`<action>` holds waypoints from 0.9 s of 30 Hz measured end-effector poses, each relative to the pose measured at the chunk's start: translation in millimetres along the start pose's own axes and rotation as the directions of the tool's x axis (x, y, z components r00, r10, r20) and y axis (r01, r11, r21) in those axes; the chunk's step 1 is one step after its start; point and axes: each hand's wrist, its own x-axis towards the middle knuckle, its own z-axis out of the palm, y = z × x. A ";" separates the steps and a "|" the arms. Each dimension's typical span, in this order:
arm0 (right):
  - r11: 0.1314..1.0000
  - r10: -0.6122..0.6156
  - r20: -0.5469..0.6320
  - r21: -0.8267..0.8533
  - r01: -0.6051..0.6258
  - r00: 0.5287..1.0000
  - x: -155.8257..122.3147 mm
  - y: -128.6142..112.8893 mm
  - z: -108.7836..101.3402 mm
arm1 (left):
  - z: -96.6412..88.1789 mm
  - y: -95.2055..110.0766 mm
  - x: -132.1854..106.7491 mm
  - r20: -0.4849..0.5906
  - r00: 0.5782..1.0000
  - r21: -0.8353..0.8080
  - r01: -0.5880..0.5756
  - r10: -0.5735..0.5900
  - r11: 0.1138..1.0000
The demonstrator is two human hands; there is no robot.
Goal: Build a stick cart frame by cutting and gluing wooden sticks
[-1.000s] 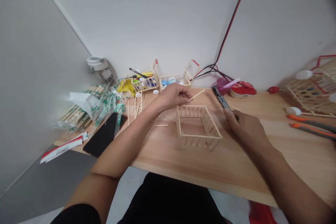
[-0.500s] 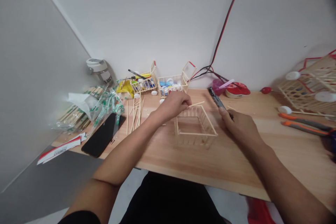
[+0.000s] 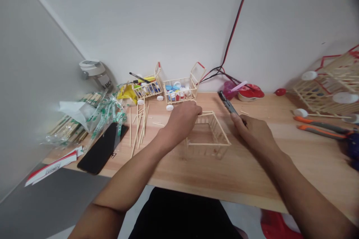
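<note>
My left hand point(image 3: 182, 123) is closed at the far left corner of an open rectangular basket of thin wooden sticks point(image 3: 207, 144). It pinches a short wooden stick point(image 3: 208, 112), which lies along the basket's far rail. My right hand point(image 3: 252, 132) sits just right of the basket and grips a slim dark metal hand tool point(image 3: 226, 102), its tip pointing away from me. The tool does not touch the basket. My left fingers hide the basket's far left corner.
Loose sticks point(image 3: 138, 130) lie left of the basket, beside a black phone point(image 3: 102, 148) and a plastic bag of sticks point(image 3: 75, 127). A small stick crate of bottle caps point(image 3: 181, 98) stands behind. A larger stick structure point(image 3: 328, 97) and orange-handled cutters point(image 3: 319, 129) are at right.
My left hand has lowered, bringing the short stick from an upward slant to lying along the basket's far rail. The view has also drifted, so the table sits further left and lower.
</note>
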 end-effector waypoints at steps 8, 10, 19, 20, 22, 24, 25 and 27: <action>1.000 -0.010 -0.009 -0.010 0.010 1.000 0.3 0.7 1.0 | 6.9 0.3 -5.1 -0.044 0.999 0.113 0.034 -0.029 0.993; 1.000 -0.011 -0.012 -0.012 0.011 1.000 0.5 1.2 1.5 | 8.4 0.5 -5.6 -0.048 0.999 0.148 0.033 -0.026 0.988; 1.000 -0.025 -0.024 -0.003 0.025 0.999 0.4 3.3 2.5 | 10.4 1.2 -5.1 -0.042 0.999 0.168 0.031 -0.025 0.985; 1.000 -0.026 -0.025 -0.001 0.026 0.999 0.4 3.4 2.6 | 10.2 1.6 -4.9 -0.037 0.999 0.167 0.031 -0.025 0.985; 1.000 -0.024 -0.027 0.001 0.024 0.999 0.4 3.3 2.7 | 9.9 2.2 -4.4 -0.029 0.999 0.169 0.031 -0.026 0.985; 1.000 -0.020 -0.024 0.000 0.020 0.999 0.3 3.0 2.7 | 10.0 2.5 -4.0 -0.023 0.999 0.172 0.030 -0.026 0.985; 1.000 -0.020 -0.024 -0.002 0.020 1.000 0.2 2.9 2.7 | 10.2 2.5 -3.9 -0.021 0.999 0.172 0.030 -0.027 0.985; 1.000 -0.023 -0.027 -0.006 0.023 0.999 0.1 2.5 2.8 | 11.0 2.2 -3.7 -0.025 0.999 0.172 0.032 -0.028 0.985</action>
